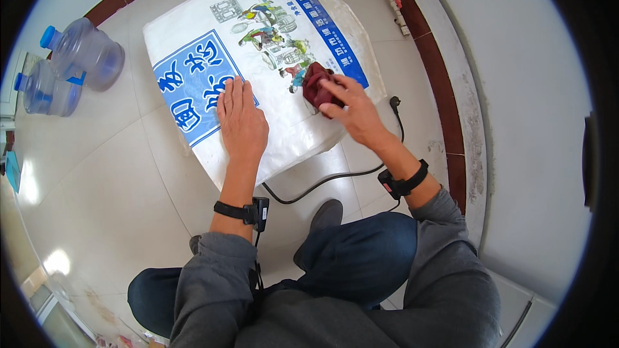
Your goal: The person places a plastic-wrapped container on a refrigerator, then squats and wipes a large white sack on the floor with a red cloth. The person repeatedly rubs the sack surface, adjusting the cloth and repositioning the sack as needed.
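Observation:
A white woven sack [280,130] with blue printed panels and small coloured drawings lies spread over a low, bulky object in front of me; what is under it is hidden. My left hand [242,118] rests flat on the sack, its fingertips on the light blue panel and nothing in it. At the sack's right part, my right hand [355,111] holds a crumpled dark red cloth [316,84] against the printed surface, beside the dark blue strip. Both wrists wear black straps with small devices.
Two large clear plastic water bottles [89,55] [51,89] stand on the tiled floor at the left. A black power cable [333,178] with a plug [395,102] runs from under the sack to the right. Beyond it are a wall and a pipe with a red valve [397,2].

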A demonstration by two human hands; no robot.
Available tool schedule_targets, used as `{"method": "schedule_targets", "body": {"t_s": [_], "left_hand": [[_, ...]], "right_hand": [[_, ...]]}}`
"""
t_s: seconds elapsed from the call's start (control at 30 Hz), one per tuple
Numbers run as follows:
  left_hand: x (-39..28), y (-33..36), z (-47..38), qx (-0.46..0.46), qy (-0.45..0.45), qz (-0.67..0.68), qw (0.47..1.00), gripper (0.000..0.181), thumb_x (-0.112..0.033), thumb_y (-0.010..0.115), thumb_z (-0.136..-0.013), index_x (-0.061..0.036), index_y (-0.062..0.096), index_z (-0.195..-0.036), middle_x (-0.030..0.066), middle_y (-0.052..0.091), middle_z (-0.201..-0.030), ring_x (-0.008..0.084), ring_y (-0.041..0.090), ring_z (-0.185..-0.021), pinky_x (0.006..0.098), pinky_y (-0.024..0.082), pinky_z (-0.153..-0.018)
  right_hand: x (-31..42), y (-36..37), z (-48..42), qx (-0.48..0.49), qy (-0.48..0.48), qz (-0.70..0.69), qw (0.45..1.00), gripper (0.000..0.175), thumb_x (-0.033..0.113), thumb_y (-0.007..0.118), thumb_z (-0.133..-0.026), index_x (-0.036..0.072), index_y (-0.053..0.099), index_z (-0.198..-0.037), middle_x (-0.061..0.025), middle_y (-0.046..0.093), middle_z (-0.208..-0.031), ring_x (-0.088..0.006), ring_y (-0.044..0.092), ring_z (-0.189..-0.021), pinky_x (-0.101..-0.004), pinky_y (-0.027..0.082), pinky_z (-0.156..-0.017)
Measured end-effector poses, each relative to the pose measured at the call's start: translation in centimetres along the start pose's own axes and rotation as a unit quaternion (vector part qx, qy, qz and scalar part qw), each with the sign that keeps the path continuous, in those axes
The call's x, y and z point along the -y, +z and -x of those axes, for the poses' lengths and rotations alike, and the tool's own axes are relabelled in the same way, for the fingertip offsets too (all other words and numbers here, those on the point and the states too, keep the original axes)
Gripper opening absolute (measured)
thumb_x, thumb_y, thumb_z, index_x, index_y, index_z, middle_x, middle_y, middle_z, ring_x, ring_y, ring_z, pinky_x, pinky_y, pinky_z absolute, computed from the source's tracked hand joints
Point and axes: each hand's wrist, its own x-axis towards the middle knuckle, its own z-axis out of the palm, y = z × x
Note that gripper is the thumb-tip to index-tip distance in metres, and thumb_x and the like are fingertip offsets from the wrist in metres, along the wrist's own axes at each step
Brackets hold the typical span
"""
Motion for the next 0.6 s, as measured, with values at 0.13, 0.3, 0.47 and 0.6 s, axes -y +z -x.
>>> {"method": "schedule_targets", "body": {"t_s": [0.13,0.3,0.47,0.6], "left_hand": [[-0.3,-0.3,-0.1,0.007,-0.007,-0.003,1.000,0.055,-0.004,0.061,-0.093,0.0032,0.057,-0.148,0.0171,0.049,-0.165,0.0310,0.035,-0.160,0.0470,0.022,-0.133],[-0.6,-0.3,-0.1,0.017,-0.011,-0.010,1.000,0.056,-0.005,0.061,-0.094,0.0031,0.056,-0.149,0.0169,0.049,-0.165,0.0308,0.035,-0.161,0.0471,0.022,-0.133],[-0.5,-0.3,-0.1,0.013,-0.010,-0.015,1.000,0.057,-0.005,0.061,-0.094,0.0021,0.055,-0.150,0.0162,0.048,-0.166,0.0298,0.034,-0.161,0.0468,0.022,-0.133],[-0.5,-0.2,-0.1,0.016,-0.016,-0.007,1.000,0.059,-0.004,0.061,-0.094,0.0016,0.054,-0.153,0.0157,0.047,-0.167,0.0292,0.033,-0.162,0.0467,0.022,-0.133]], "right_hand": [[-1.4,2.7,-1.5,-0.025,-0.105,0.095,0.990,0.044,0.020,0.084,-0.085,0.017,0.079,-0.129,-0.0061,0.069,-0.132,-0.0313,0.062,-0.120,-0.0418,0.056,-0.100],[-6.0,1.6,-7.7,-0.065,-0.078,0.095,0.990,0.034,0.023,0.083,-0.086,0.017,0.083,-0.120,-0.0059,0.072,-0.119,-0.0332,0.063,-0.114,-0.0433,0.056,-0.097],[-8.5,-1.9,-13.6,-0.079,0.089,0.135,0.984,0.033,0.027,0.082,-0.089,0.015,0.082,-0.120,-0.0178,0.072,-0.114,-0.0406,0.068,-0.105,-0.0484,0.057,-0.093],[-4.6,-1.1,-12.0,-0.132,-0.023,0.118,0.984,0.033,0.025,0.082,-0.088,0.016,0.081,-0.119,-0.0163,0.071,-0.112,-0.0388,0.068,-0.107,-0.0475,0.057,-0.092]]}}
